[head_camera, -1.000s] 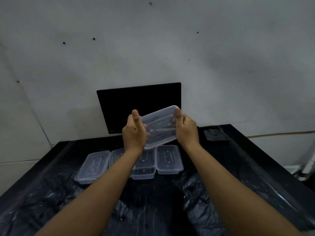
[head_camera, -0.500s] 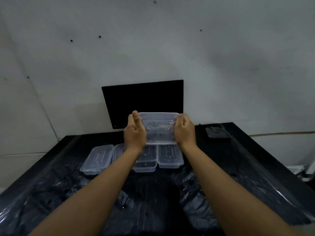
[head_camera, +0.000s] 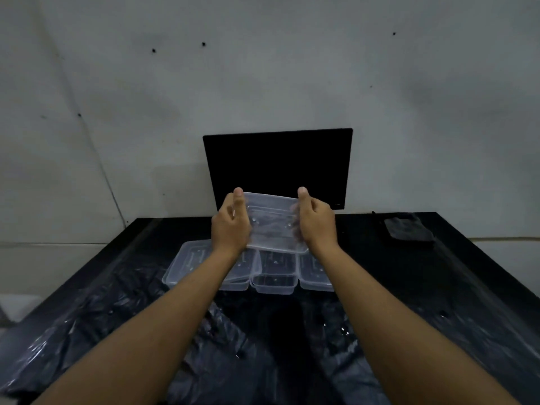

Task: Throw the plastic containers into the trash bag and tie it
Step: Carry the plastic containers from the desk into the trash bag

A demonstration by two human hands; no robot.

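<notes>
We hold one clear plastic container [head_camera: 270,222] up in the air, above the others. Our left hand [head_camera: 230,226] grips its left end and our right hand [head_camera: 317,225] grips its right end, thumbs on top, fingers curled under. It looks light and thin, so it may bend or crack if we squeeze hard. It may be slippery too; we think we see water drops, but the light is poor. The short ends are good places to hold. The other containers [head_camera: 274,271] sit on the black surface [head_camera: 455,276], by the crinkled trash bag [head_camera: 73,340].
</notes>
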